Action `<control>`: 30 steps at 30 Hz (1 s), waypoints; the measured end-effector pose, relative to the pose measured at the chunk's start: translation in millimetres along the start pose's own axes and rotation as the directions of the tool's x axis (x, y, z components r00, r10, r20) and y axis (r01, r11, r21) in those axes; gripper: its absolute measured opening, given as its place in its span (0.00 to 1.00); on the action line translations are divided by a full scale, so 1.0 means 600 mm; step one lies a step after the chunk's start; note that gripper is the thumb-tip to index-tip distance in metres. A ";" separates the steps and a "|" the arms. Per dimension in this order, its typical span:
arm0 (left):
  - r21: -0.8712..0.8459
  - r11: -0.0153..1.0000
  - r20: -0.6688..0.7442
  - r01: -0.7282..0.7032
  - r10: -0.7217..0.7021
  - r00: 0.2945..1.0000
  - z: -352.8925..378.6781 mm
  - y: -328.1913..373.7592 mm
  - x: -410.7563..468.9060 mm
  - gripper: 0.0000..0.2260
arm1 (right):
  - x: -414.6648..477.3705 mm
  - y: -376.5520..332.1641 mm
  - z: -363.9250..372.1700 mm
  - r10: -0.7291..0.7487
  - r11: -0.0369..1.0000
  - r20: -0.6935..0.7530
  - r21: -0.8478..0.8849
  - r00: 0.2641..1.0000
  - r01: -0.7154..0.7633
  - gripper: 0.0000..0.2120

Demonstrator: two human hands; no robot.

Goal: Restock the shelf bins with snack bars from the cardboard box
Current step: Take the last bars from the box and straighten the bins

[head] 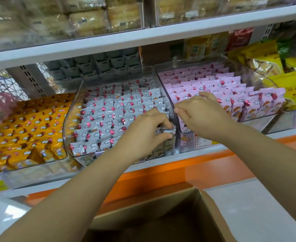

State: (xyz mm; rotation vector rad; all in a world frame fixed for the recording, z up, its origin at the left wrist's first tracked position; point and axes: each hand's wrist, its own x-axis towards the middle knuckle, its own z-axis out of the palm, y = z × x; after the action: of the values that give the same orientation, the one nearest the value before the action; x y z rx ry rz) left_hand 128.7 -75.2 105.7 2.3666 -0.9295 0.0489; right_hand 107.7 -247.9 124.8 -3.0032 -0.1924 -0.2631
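A clear middle bin [70,119] holds rows of grey-wrapped snack bars [107,117]. My left hand [143,131] pinches one grey bar [169,131] at the bin's front right corner. My right hand [197,116] rests with loosely spread fingers on the divider between that bin and the pink bin [184,135], touching the pink-wrapped bars [218,91]. I cannot see anything held in it. The open cardboard box [204,212] sits below my arms; its inside is dark and its contents are hidden.
An orange-wrapped bar bin [30,126] stands to the left and yellow snack bags [286,81] to the right. The upper shelf [143,37] carries clear bins of pale pastries. An orange shelf ledge [196,165] runs between the bins and the box.
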 end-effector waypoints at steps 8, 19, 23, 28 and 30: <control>0.233 0.972 -0.006 0.015 -0.015 1.000 -0.012 -0.020 0.021 0.08 | -0.001 -0.001 -0.002 -0.003 1.000 0.016 -0.004 1.000 0.003 0.18; 0.320 0.937 0.106 -0.138 0.110 0.988 -0.018 -0.024 -0.002 0.13 | -0.002 -0.001 -0.001 -0.008 1.000 0.014 0.007 1.000 0.008 0.18; 0.440 0.898 0.195 0.008 -0.104 0.975 -0.005 -0.022 0.003 0.23 | -0.004 -0.004 -0.003 0.012 1.000 0.014 0.015 1.000 -0.012 0.17; 0.482 0.876 0.312 0.026 -0.199 0.929 -0.006 -0.033 0.037 0.23 | -0.002 -0.006 -0.004 0.017 1.000 0.021 0.015 1.000 -0.017 0.14; 0.485 0.874 0.343 0.015 -0.207 0.916 -0.010 -0.031 0.043 0.23 | -0.003 -0.005 -0.005 0.019 1.000 0.030 0.002 0.999 -0.019 0.16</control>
State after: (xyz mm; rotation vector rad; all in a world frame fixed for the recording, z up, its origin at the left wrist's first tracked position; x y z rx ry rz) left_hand 161.1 -76.9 107.0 2.9589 -1.0474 -0.2809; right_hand 105.0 -245.6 127.9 -3.0062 -0.1668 -0.2153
